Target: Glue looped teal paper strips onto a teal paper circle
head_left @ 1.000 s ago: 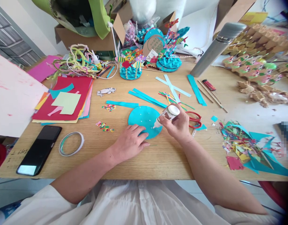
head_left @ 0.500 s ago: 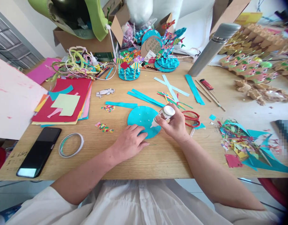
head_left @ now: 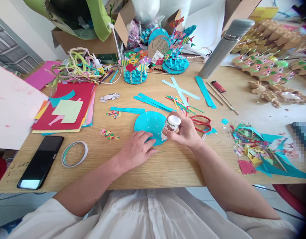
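A round blue paper disc point(head_left: 149, 122) with small white dots on it lies on the table in front of me. My left hand point(head_left: 136, 147) rests on the disc's lower left edge, fingers stretched out and holding nothing. In my right hand point(head_left: 187, 132) is a white glue bottle point(head_left: 173, 122), tilted nozzle down over the disc's right side. Whether the nozzle tip touches the paper I cannot tell. Blue paper strips point(head_left: 153, 102) lie just behind the disc. Red-handled scissors point(head_left: 201, 123) are beside my right hand.
Small coloured paper bits point(head_left: 109, 134) lie left of the disc. Farther left are a tape roll point(head_left: 86, 151), a phone point(head_left: 40, 161) and stacked coloured paper point(head_left: 68, 89). A grey flask point(head_left: 217, 49) stands at the back right. Paper scraps point(head_left: 252, 146) are heaped at right.
The glue bottle in my right hand has become more upright, its nozzle slightly lower and nearer the disc's lower right edge. My left hand stays on the disc.
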Demonstrator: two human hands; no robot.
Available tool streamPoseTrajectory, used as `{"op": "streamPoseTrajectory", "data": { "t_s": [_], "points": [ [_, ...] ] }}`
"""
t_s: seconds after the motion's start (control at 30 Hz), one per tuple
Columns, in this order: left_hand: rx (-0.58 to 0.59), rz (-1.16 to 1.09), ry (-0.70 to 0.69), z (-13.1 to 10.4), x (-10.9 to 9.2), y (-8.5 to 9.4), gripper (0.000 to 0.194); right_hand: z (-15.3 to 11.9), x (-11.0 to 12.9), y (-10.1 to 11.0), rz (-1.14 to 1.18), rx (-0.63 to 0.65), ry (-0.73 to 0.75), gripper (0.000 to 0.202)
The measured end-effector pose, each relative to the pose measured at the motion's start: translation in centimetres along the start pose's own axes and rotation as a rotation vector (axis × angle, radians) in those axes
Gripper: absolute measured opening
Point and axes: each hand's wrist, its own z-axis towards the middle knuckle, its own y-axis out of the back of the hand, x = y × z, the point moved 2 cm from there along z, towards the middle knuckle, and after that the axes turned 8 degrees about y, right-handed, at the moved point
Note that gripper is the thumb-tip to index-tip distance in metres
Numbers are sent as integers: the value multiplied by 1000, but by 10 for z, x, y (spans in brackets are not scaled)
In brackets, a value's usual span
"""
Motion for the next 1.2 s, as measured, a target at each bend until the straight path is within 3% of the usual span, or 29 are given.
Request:
{"op": "streamPoseTrajectory", "data": {
  "t_s": [1.2],
  "points": [
    [-4,7,-3,1,-1,0,27,-1,0,-5,-51,45,27,23]
  ]
}}
